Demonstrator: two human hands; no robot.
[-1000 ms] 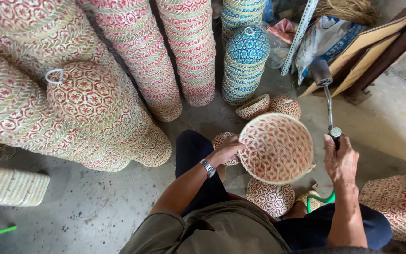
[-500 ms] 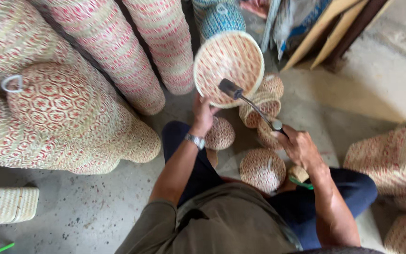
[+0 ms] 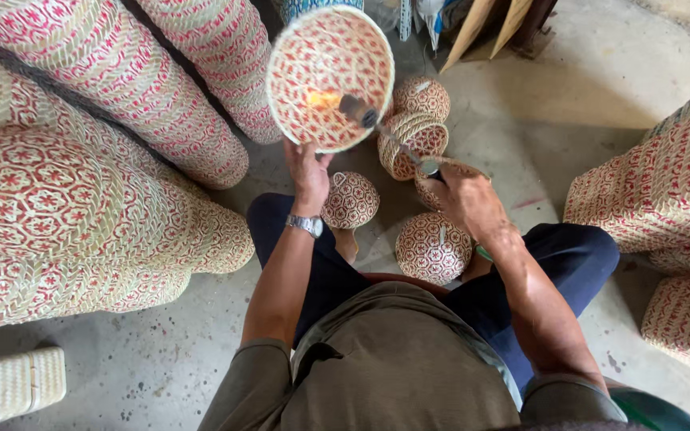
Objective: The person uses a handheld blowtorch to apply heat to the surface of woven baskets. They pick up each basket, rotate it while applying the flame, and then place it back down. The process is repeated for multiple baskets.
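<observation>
Woven red-and-cream, a round basket lid [image 3: 329, 76] is held up off the concrete floor [image 3: 521, 120], its hollow side toward the camera. The left hand [image 3: 307, 169] pinches its lower rim, fingers closed on the edge. The right hand [image 3: 463, 199] has its fingers wrapped around the handle of a small torch [image 3: 385, 132], whose tip shows a flame against the lid's inside. Small lidded baskets [image 3: 433, 247] lie on the floor between the knees; tall basket stacks [image 3: 81, 183] stand toward the left edge.
</observation>
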